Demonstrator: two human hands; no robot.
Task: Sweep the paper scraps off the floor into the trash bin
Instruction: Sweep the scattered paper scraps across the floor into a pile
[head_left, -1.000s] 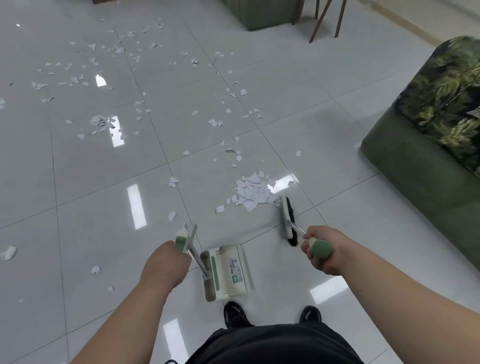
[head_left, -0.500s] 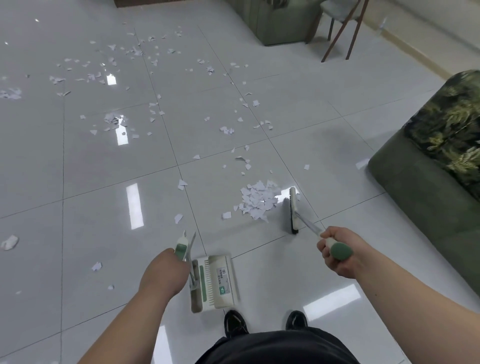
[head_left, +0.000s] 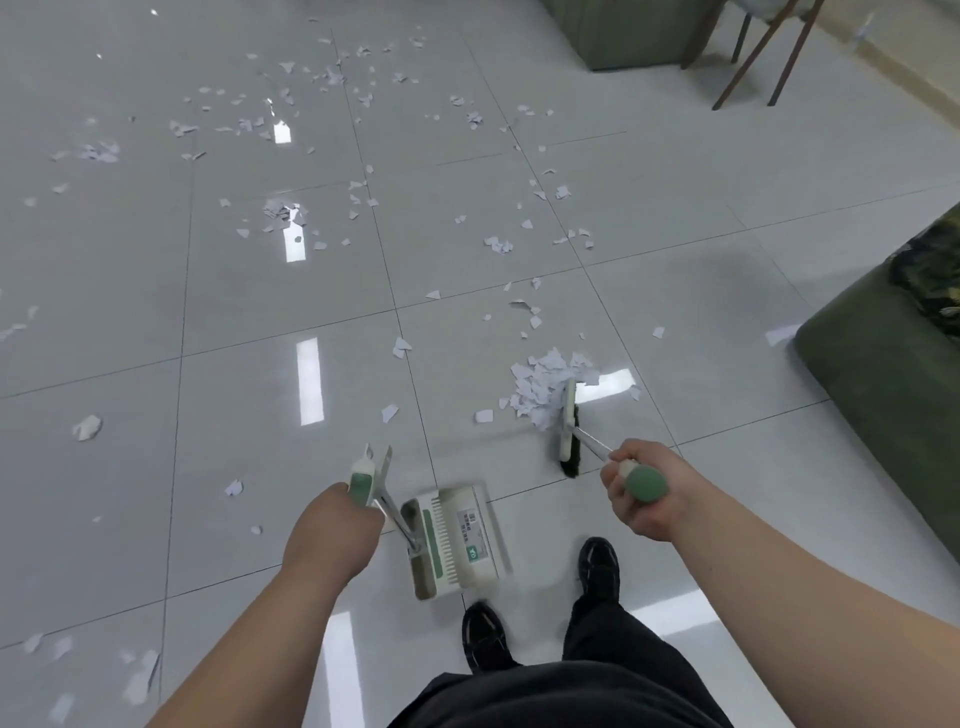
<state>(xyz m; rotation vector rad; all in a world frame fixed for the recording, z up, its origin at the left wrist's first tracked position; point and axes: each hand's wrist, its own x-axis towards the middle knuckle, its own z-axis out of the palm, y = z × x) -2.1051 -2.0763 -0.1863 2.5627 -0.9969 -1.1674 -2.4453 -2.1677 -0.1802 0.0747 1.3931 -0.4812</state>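
Right hand (head_left: 641, 493) grips the broom (head_left: 569, 421) handle, its head on the floor (head_left: 675, 218) touching a pile of scraps (head_left: 543, 382). Left hand (head_left: 332, 530) grips the dustpan (head_left: 457, 538) handle, pan near the shoes (head_left: 483, 636), apart from the pile. More scraps lie scattered farther off. Sofa (head_left: 883, 384) at right.

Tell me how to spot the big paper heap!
Start at the green sofa on the right edge and look left across the floor to the broom gripped by the right hand. The paper heap lies against the broom, on the side away from the sofa. It is the one thick white mound; other scraps lie scattered thinly.
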